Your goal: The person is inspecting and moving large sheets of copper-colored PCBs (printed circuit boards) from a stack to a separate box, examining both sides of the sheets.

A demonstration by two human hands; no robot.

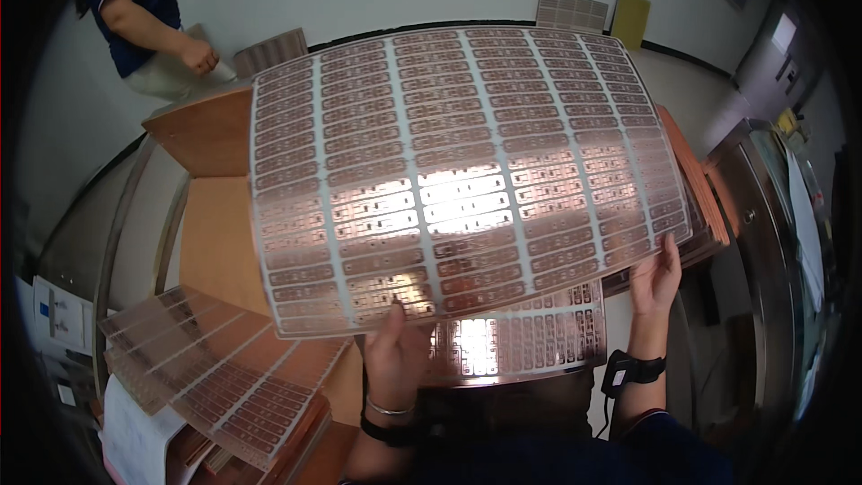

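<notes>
A large, thin copper circuit board panel [467,139] with rows of small repeated patterns is held up in front of me, bowed slightly, light glaring off its middle. My left hand [392,350] is closed on its lower edge, thumb on top and the other fingers hidden beneath. Near the lower right corner, my right hand [655,278] grips the same panel by its edge. Under it, partly covered, lies another patterned copper panel [539,332]. To the left, more copper panels [215,368] lie fanned out at an angle.
A wooden board rack [215,233] stands behind and left of the panel. Reddish-brown boards [705,189] are stacked at right, beside a metal cabinet [759,189]. At the far left a co-worker [144,27] stands near the wall. Several panels, one yellow board [631,20] among them, lean there.
</notes>
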